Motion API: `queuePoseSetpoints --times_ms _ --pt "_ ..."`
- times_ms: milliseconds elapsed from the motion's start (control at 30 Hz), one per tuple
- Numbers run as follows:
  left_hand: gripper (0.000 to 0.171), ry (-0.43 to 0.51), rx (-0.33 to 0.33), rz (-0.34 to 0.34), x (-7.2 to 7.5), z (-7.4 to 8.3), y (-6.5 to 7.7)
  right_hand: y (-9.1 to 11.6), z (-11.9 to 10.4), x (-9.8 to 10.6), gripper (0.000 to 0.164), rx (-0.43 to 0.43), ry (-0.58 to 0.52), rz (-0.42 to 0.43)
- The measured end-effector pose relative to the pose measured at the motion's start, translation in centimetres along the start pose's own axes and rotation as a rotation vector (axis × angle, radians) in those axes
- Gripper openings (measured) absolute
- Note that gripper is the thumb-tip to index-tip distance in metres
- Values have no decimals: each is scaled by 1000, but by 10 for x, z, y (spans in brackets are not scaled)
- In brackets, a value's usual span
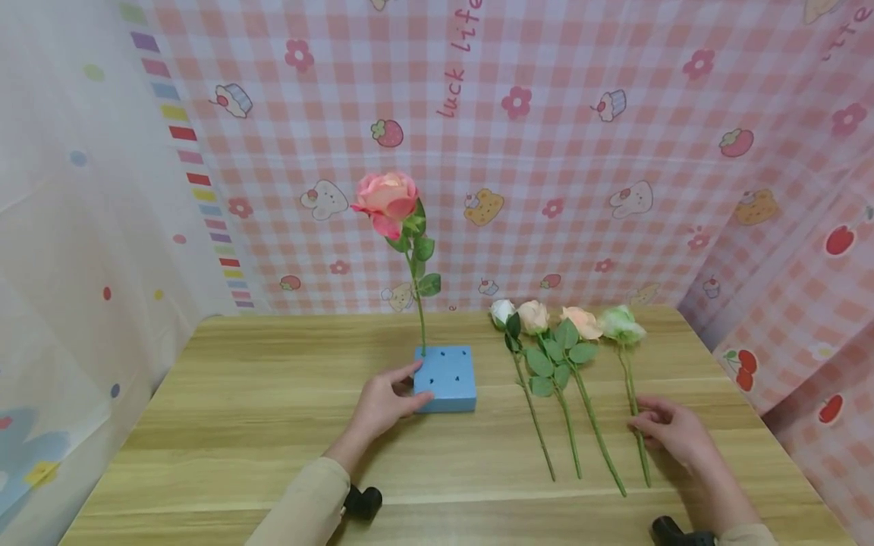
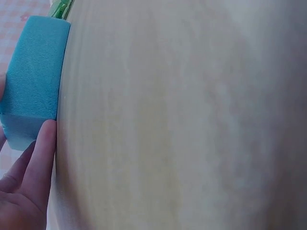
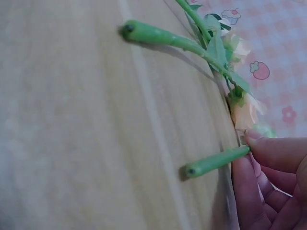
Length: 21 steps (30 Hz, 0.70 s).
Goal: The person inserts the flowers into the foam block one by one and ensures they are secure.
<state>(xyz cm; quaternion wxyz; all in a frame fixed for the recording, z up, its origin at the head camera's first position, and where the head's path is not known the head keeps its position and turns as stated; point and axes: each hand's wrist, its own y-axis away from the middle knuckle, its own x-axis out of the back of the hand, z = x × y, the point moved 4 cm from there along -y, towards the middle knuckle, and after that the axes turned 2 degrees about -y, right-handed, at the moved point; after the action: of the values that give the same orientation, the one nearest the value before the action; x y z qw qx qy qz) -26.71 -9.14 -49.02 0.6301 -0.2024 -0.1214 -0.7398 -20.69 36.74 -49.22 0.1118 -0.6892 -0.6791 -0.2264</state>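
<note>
Left hand point(image 1: 382, 402) grips the left side of a square blue foam-like block point(image 1: 451, 371) on the wood-grain tabletop point(image 1: 239, 425). A long-stemmed pink rose point(image 1: 387, 199) stands at the block's back-left corner, leaning left. Farther right lie a white rose point(image 1: 501, 312), pale cream rose point(image 1: 533, 316), peach rose point(image 1: 582, 322) and green-white rose point(image 1: 621, 324), the last's stem pinched by the right hand point(image 1: 676, 434).
</note>
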Motion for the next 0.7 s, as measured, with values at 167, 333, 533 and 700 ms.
queuePoseSetpoints --times_ms 167,333,533,700 --pt "59 9 2 0 0 1 0 -2 -3 4 53 3 10 6" --pt "59 6 3 3 1 1 0 -3 -9 6 50 20 -1 25" --pt "59 -16 -10 4 1 1 0 -4 -18 5 49 31 -3 30" --pt "59 -13 -19 0 1 0 0 -5 -29 1 51 40 -4 28"
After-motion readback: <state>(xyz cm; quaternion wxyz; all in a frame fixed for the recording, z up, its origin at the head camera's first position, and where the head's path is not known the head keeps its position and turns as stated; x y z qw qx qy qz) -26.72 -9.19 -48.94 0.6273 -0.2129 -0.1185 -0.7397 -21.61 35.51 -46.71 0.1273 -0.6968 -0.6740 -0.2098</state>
